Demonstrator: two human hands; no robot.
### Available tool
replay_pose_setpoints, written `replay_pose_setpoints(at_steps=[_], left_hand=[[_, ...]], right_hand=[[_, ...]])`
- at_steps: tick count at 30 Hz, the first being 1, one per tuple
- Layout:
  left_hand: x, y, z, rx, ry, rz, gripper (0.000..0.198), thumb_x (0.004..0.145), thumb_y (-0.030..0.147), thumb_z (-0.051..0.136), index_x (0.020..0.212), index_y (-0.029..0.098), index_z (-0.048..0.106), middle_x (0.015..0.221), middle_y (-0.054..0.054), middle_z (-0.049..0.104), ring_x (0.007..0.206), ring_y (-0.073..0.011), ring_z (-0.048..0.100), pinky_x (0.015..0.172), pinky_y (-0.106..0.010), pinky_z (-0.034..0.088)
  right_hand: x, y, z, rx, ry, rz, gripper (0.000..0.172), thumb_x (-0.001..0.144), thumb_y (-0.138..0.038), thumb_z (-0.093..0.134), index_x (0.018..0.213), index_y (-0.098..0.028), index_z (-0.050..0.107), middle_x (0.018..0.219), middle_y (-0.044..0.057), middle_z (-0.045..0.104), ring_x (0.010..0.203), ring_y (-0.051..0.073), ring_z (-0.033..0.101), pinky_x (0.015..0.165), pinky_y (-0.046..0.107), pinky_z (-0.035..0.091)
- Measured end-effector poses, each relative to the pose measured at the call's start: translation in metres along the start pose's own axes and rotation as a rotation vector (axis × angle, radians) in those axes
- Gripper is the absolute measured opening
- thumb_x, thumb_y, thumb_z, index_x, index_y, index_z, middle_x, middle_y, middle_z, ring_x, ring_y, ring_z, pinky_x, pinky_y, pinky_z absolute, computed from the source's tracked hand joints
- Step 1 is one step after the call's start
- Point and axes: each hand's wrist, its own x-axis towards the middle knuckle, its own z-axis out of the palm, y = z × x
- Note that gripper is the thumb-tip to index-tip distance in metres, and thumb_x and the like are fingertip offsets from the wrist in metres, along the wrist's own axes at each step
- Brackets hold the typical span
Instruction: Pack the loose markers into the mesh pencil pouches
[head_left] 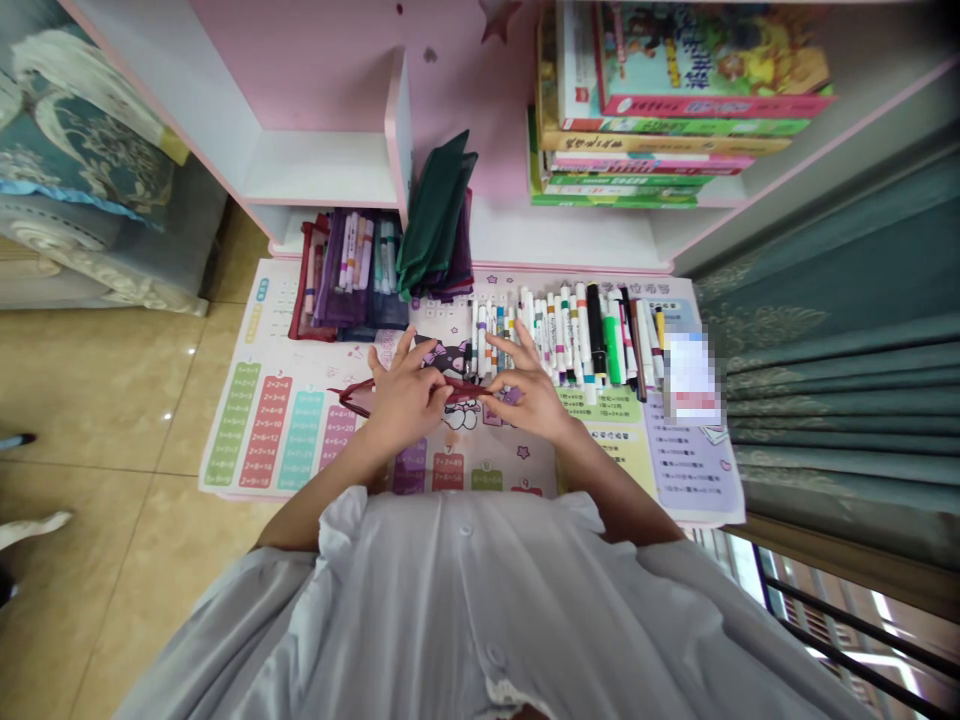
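Both hands pinch the top edge of a dark red mesh pouch (358, 398) held over the desk in front of me. My left hand (409, 392) has thumb and index finger closed on it, the other fingers raised. At the pouch's right end, my right hand (529, 392) grips the edge with thumb and index finger, other fingers spread. Just beyond my hands lies a row of markers (562, 325), mostly white with coloured bands. To the left of the row are mesh pouches with markers inside, including a purple pouch (337, 290). Green mesh pouches (439, 220) lean in a pile beside them.
A printed desk mat (300, 460) with times tables covers the desk. Behind it stands a pink and white shelf (315, 165) with stacked books (667, 110) at right. A blurred pale item (694, 375) lies at the mat's right side, near a teal curtain (840, 330).
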Motion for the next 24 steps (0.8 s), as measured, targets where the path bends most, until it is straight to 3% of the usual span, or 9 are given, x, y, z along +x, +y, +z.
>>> replay_pose_setpoints(at_steps=[8,24], left_hand=[[0.0006,0.0004,-0.0022,0.02,0.0,-0.024,0.017,0.09,0.027,0.058,0.077,0.021,0.067,0.148,-0.007,0.054,0.152,-0.0363,0.025,0.113,-0.081,0.01],[0.0006,-0.0039,-0.0034,0.023,0.008,-0.035,0.016,0.09,0.027,0.059,0.076,0.021,0.066,0.147,-0.007,0.055,0.152,-0.0363,0.026,0.113,-0.081,0.01]], right_hand=[[0.0012,0.004,-0.0017,0.027,0.03,-0.043,0.022,0.084,-0.027,0.071,0.066,-0.023,0.059,0.157,-0.008,0.042,0.156,0.035,0.011,0.125,0.067,0.017],[0.0012,0.0081,-0.0059,0.058,0.009,-0.02,0.02,0.082,-0.025,0.07,0.066,-0.024,0.058,0.158,-0.012,0.04,0.156,0.034,0.01,0.125,0.066,0.02]])
